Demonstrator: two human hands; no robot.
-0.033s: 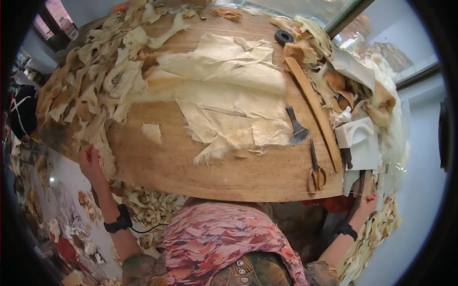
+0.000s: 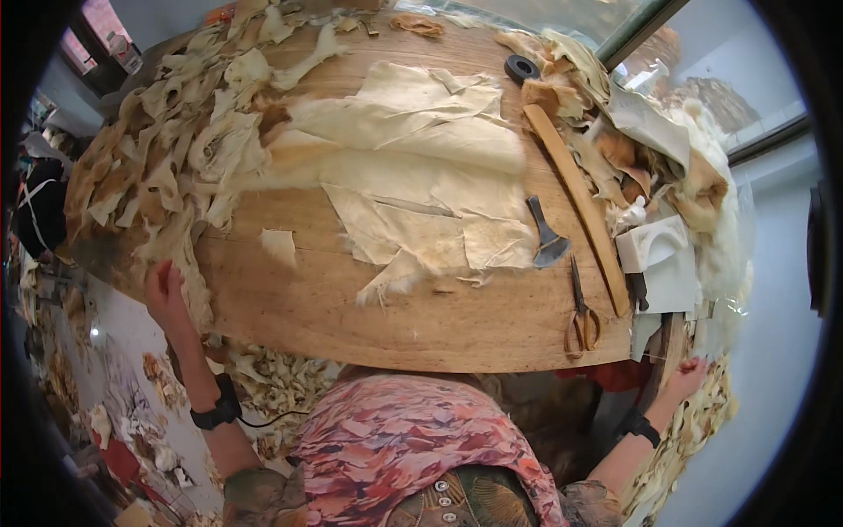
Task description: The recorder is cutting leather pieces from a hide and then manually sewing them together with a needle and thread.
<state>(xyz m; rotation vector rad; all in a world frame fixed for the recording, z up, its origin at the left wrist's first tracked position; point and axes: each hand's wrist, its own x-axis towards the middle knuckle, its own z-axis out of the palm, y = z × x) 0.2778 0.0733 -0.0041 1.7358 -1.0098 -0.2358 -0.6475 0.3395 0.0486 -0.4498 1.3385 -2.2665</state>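
Observation:
My left hand (image 2: 167, 294) is raised at the table's left front edge, beside a hanging strip of pale hide (image 2: 180, 250). Its fingers are curled closed; what they hold, if anything, is too small to make out. Off the table's right front corner is my right hand (image 2: 687, 378), fingers pinched together, with nothing nameable showing in them. Between the hands, a large pale hide piece (image 2: 404, 162) lies flat on the wooden table (image 2: 263, 307). To its right are a flared-blade knife (image 2: 551, 241) and scissors (image 2: 580, 321) with brown handles.
A long wooden strip (image 2: 575, 206) lies along the right side, with a black tape roll (image 2: 522, 68) at its far end. A white block (image 2: 654, 246) stands near the right edge. Heaped hide scraps (image 2: 140, 149) cover the left side. A small hide square (image 2: 279, 247) lies apart.
My right hand has moved slightly outward to the right. My left hand has shifted a little, its fingers slightly higher. The things on the table have stayed in place.

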